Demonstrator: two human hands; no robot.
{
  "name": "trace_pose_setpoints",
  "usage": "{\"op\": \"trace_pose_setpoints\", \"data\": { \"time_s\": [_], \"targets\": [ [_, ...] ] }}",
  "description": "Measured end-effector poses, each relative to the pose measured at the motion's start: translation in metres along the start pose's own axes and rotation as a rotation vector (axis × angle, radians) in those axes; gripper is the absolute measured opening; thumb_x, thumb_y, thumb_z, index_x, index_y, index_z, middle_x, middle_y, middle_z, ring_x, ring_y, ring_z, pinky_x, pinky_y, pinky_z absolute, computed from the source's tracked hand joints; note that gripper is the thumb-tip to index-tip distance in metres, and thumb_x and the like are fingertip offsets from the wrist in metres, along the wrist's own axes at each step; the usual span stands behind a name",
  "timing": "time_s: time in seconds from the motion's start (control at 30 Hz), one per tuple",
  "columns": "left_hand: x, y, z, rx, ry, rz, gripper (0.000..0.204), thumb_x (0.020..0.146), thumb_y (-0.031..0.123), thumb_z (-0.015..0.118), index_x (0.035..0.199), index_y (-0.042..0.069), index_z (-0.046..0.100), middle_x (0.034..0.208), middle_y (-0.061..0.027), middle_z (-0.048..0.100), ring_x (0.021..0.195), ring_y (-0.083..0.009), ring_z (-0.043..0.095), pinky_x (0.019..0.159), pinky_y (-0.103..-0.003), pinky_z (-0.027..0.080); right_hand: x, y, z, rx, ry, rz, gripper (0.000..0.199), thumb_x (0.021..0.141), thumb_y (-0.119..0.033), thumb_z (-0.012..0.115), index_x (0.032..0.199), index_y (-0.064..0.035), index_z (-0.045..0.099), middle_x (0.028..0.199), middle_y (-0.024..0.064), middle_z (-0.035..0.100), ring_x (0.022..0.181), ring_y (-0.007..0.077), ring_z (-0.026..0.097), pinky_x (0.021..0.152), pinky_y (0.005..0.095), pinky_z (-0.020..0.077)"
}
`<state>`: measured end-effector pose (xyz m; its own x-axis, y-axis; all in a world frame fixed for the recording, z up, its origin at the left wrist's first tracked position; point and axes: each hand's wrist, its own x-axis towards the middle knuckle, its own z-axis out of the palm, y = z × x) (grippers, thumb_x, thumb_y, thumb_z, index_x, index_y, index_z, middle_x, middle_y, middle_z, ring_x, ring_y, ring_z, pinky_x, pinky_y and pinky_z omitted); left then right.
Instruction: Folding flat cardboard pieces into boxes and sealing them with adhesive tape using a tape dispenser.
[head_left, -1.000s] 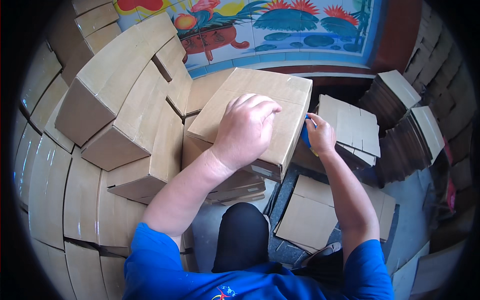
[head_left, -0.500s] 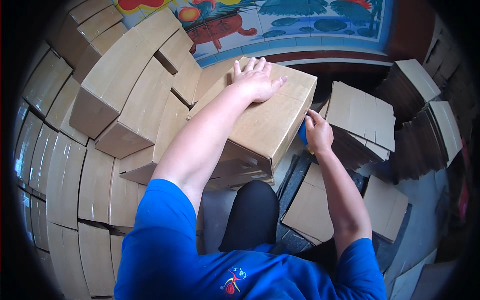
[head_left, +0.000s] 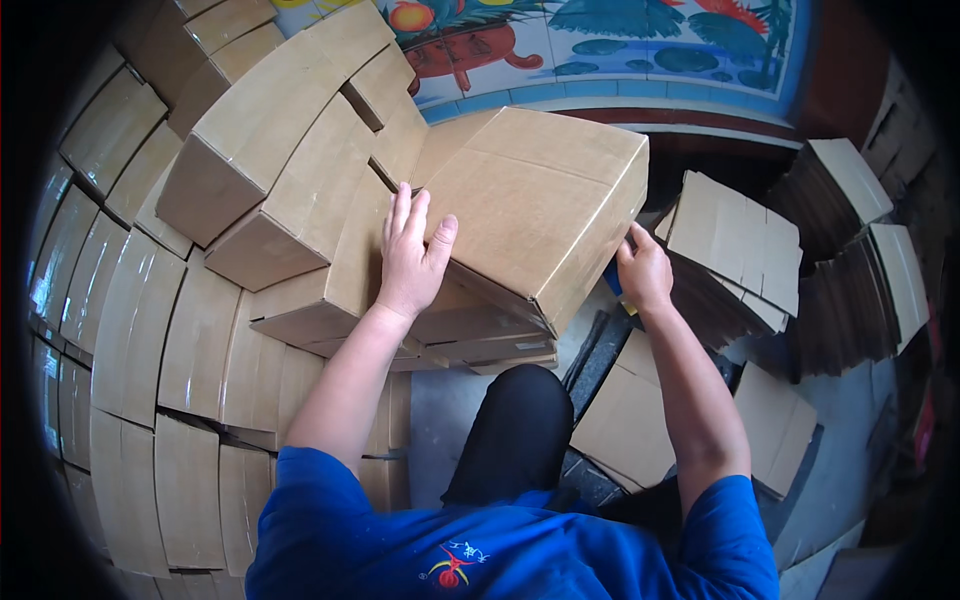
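A closed brown cardboard box (head_left: 540,205) sits tilted in front of me, its near corner pointing down toward my knee. My left hand (head_left: 412,255) lies flat with fingers spread against the box's left side, where it meets the stacked boxes. My right hand (head_left: 643,272) grips the box's right lower edge. A small blue object shows just under that hand; what it is I cannot tell.
Stacked assembled boxes (head_left: 270,180) rise in a wall on the left and wrap around below. Piles of flattened cardboard (head_left: 735,245) lie to the right, more flat sheets (head_left: 630,420) on the floor. A painted mural (head_left: 600,40) runs along the far wall. My dark trouser knee (head_left: 515,430) is at centre.
My left hand slid off the box top to its left side. The box has tipped and shifted up and right. My right hand stayed at its right edge.
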<state>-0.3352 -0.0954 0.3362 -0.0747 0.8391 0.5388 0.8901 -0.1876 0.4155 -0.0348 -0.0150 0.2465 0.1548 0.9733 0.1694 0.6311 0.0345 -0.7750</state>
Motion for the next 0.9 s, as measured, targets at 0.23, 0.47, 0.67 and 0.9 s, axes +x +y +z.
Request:
{"op": "trace_pose_setpoints", "data": {
  "time_s": [0.23, 0.47, 0.67, 0.9],
  "targets": [
    [-0.007, -0.020, 0.009, -1.346, 0.002, -0.715, 0.038, 0.088, 0.042, 0.073, 0.112, 0.014, 0.064, 0.112, -0.0011, 0.064, 0.109, -0.0138, 0.052, 0.101, -0.038, 0.032, -0.015, 0.008, -0.004, -0.043, 0.063, -0.061, 0.047, 0.090, -0.030, 0.061, 0.136, -0.0188, 0.057, 0.101, 0.0191, 0.071, 0.097, 0.0358, 0.068, 0.084, 0.0439, 0.0525],
    [-0.021, 0.056, 0.015, -1.505, 0.149, -0.245, 0.017, 0.091, 0.015, 0.073, 0.084, 0.012, 0.057, 0.083, 0.0061, 0.056, 0.080, -0.0034, 0.047, 0.077, -0.021, 0.041, 0.010, 0.043, -0.045, 1.186, -0.132, 0.232, 0.036, 0.093, -0.023, 0.057, 0.124, -0.0047, 0.064, 0.108, 0.0156, 0.072, 0.103, 0.0243, 0.068, 0.089, 0.0377, 0.0510],
    [0.065, 0.026, 0.033, -1.308, 0.495, -0.375, 0.020, 0.094, 0.020, 0.070, 0.089, 0.007, 0.055, 0.084, 0.0028, 0.054, 0.077, -0.0053, 0.044, 0.071, -0.021, 0.039, 0.076, -0.045, -0.038, -0.092, 0.074, -0.172, 0.045, 0.090, -0.034, 0.064, 0.134, -0.0253, 0.059, 0.102, 0.0153, 0.071, 0.095, 0.0311, 0.068, 0.084, 0.0418, 0.0515],
    [0.117, -0.048, 0.045, -0.498, 0.724, -0.515, 0.047, 0.098, 0.032, 0.060, 0.127, -0.003, 0.046, 0.129, -0.0175, 0.050, 0.115, -0.0233, 0.049, 0.099, -0.035, 0.041, 0.108, -0.128, -0.001, -0.123, 0.071, -0.227, 0.038, 0.092, -0.036, 0.058, 0.127, -0.0215, 0.063, 0.104, 0.0110, 0.072, 0.101, 0.0319, 0.067, 0.088, 0.0416, 0.0518]
  ]
}}
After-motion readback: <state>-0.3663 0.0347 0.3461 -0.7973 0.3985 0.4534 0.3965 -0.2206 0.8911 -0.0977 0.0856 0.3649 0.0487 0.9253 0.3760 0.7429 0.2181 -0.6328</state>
